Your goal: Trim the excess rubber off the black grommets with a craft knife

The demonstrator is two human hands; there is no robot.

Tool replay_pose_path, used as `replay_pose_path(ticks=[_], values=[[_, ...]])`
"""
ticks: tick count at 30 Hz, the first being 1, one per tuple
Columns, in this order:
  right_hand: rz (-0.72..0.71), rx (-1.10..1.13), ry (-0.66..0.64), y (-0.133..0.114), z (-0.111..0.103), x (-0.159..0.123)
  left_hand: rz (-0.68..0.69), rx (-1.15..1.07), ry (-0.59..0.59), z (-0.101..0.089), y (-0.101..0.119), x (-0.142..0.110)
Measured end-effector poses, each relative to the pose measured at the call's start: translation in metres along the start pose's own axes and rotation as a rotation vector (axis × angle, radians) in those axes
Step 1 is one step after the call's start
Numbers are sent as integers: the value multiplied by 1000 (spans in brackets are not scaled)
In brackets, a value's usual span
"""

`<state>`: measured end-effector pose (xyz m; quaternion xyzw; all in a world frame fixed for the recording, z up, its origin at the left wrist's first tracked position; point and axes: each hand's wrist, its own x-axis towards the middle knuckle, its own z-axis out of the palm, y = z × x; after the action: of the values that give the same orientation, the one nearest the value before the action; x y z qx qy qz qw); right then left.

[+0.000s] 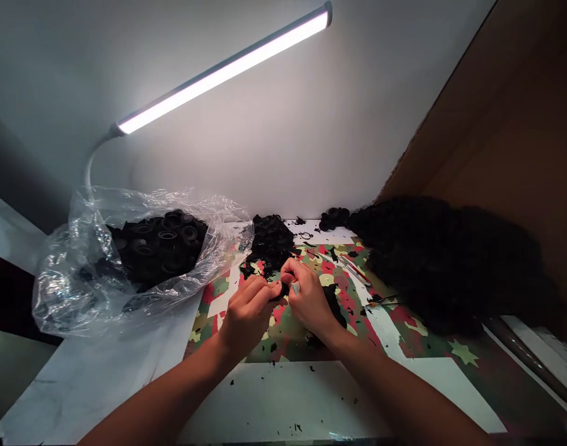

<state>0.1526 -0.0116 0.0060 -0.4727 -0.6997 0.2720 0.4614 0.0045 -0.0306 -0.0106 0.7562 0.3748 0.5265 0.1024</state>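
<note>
The held piece (283, 290) is between the bag (95, 248), left, and heap (445, 260), right.

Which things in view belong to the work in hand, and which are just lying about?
Likely in the work:
left hand and right hand, at a small black piece
black ringed parts in the clear bag
lit lamp

Seemingly just lying about:
slim tools
black scraps

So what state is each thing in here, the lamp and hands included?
Lamp, lit.
Clear plastic bag, open and crumpled, holding black round pieces.
Left hand, closed on small black piece.
Right hand, closed on it too.
Black heap at right, piled up, details too dark.
Black scraps, scattered.
</note>
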Motion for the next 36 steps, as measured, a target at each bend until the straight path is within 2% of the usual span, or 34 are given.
replay_pose_path(ticks=[5,7,9,12,15,17,18,21,23,25,29,32,36], values=[[53,27,5,-2,-1,2,118,-106,65,-5,-2,-3],[61,18,4,-3,-2,3,114,-137,97,-6,-1,-2],[49,5,10,-4,-2,4,53,-184,126,-5,-1,-2],[42,23,-7,-2,-4,8,-205,-308,134,-1,-4,-1],[88,137,-137,3,-11,9,-550,-442,79,0,-11,1],[113,190,-170,6,-18,8,-678,-500,32,-1,-15,3],[118,193,-138,7,-22,7,-709,-515,15,-1,-17,4],[90,193,54,8,-33,2,-738,-505,-17,-2,-21,6],[53,212,133,7,-37,-1,-731,-463,-38,-1,-21,6],[42,218,101,5,-37,-4,-716,-426,-49,-1,-21,6],[-1,212,-86,2,-32,-9,-689,-405,-60,-3,-21,6],[-75,204,-114,0,-27,-12,-671,-402,-79,-6,-20,8],[-90,236,-146,-1,-24,-14,-629,-332,-102,-8,-17,9]])
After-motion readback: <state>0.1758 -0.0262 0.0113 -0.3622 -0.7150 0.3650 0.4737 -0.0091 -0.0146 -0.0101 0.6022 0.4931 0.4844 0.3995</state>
